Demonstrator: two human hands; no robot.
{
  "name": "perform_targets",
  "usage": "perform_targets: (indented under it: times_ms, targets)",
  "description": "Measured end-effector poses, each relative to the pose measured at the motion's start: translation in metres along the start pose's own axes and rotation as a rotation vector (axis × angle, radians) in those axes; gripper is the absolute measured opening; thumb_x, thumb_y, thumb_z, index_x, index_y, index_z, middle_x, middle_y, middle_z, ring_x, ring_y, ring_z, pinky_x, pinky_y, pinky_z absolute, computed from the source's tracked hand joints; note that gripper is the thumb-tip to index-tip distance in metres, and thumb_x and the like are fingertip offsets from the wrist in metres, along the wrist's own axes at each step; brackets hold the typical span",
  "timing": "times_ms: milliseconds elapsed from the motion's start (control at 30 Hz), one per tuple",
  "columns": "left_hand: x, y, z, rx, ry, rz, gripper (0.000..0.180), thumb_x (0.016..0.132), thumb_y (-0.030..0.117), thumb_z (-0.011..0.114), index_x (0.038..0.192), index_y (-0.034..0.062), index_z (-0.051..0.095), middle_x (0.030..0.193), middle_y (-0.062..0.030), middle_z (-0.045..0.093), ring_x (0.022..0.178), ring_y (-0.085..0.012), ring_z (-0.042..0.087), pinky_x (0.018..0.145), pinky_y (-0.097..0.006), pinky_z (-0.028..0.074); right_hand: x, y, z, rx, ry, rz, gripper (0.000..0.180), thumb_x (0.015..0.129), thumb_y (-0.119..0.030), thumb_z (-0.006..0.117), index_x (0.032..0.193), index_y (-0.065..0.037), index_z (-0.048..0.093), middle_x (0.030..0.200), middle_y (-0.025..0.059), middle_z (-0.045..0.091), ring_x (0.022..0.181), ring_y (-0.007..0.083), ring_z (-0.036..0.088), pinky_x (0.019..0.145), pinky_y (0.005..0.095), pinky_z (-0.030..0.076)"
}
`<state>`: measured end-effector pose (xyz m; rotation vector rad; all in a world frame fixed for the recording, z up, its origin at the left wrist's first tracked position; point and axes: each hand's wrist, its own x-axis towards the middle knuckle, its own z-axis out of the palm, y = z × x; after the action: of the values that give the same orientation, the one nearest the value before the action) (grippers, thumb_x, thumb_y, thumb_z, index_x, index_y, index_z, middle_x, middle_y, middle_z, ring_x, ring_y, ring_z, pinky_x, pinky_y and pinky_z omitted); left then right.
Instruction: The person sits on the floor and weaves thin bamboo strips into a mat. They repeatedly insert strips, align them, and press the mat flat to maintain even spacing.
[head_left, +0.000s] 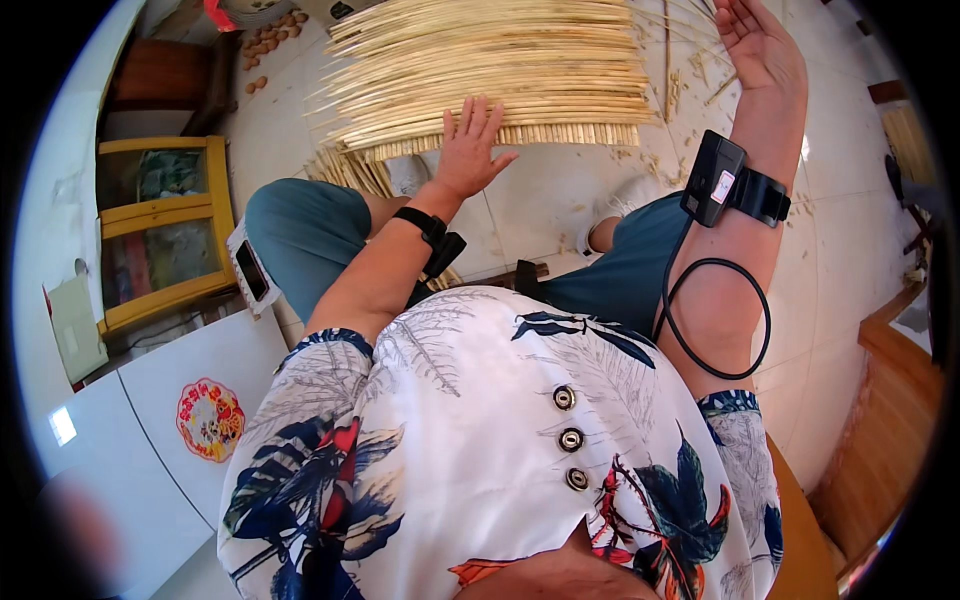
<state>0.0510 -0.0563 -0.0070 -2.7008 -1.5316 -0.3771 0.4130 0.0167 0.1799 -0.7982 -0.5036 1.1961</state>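
A mat of pale yellow straw stalks (490, 65), laid side by side, spreads in front of me at the top of the view. On its near edge rests my left hand (470, 155), palm down with the fingers spread. My right hand (755, 45) is raised to the right of the mat, palm turned up and fingers loosely extended. Nothing shows in that palm, though its fingertips reach the top edge of the picture. A bundle of loose stalks (350, 172) sticks out below the mat's left corner.
Bits of straw (675, 95) litter the tiled floor right of the mat. Several round brown things (265, 45) lie at the far left. A yellow-framed cabinet (165, 225) and a white cabinet (170, 410) stand on my left, a wooden piece of furniture (875, 400) on my right.
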Motion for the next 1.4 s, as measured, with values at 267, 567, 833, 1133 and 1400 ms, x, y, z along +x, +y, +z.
perform_targets:
  times_ms: [267,567,833,1133,1400]
  targets:
    - [0.0,-0.007,0.006,0.027,-0.057,-0.004,0.075,0.082,0.045,0.056,0.14,0.0088,0.025,0.145,-0.0167,0.019,0.135,-0.0347,0.014,0.105,-0.054,0.012,-0.001,-0.004,0.002,-0.042,0.001,0.004,0.019,0.087,-0.013,0.054,0.097,0.004,0.056,0.087,0.0126,0.061,0.077,0.0191,0.061,0.065,0.026,0.051]
    - [0.039,-0.015,0.0,0.003,0.005,-0.036,0.072,0.086,0.045,0.05,0.14,0.0074,0.023,0.145,-0.0197,0.018,0.135,-0.0362,0.013,0.106,-0.055,0.01,-0.011,0.0,0.009,-0.036,0.014,-0.027,0.021,0.087,-0.012,0.052,0.097,0.007,0.055,0.087,0.0174,0.063,0.077,0.0228,0.063,0.063,0.0275,0.053]
    - [0.143,-0.028,0.014,0.0,-0.09,-0.051,0.071,0.087,0.052,0.043,0.139,0.0063,0.026,0.144,-0.0206,0.019,0.135,-0.0357,0.013,0.106,-0.055,0.011,-0.019,-0.004,0.012,-0.088,0.024,-0.01,0.026,0.087,-0.013,0.053,0.103,0.008,0.054,0.093,0.0156,0.062,0.083,0.0204,0.062,0.069,0.0267,0.052]
    - [0.183,-0.017,0.035,0.019,-0.192,-0.181,0.073,0.088,0.058,0.035,0.142,0.011,0.019,0.148,-0.015,0.012,0.137,-0.0307,0.005,0.108,-0.053,0.006,-0.024,-0.003,0.022,-0.079,0.036,-0.026,0.022,0.087,-0.013,0.053,0.097,0.006,0.057,0.085,0.0143,0.063,0.075,0.0187,0.063,0.064,0.0258,0.052]
    - [0.172,-0.019,0.037,0.006,-0.129,-0.155,0.074,0.088,0.058,0.035,0.142,0.0109,0.017,0.148,-0.0154,0.011,0.137,-0.0308,0.004,0.108,-0.052,0.003,-0.031,0.002,0.034,-0.107,0.03,-0.012,0.023,0.088,-0.013,0.052,0.098,0.007,0.057,0.087,0.0147,0.063,0.077,0.0188,0.063,0.065,0.0256,0.051]
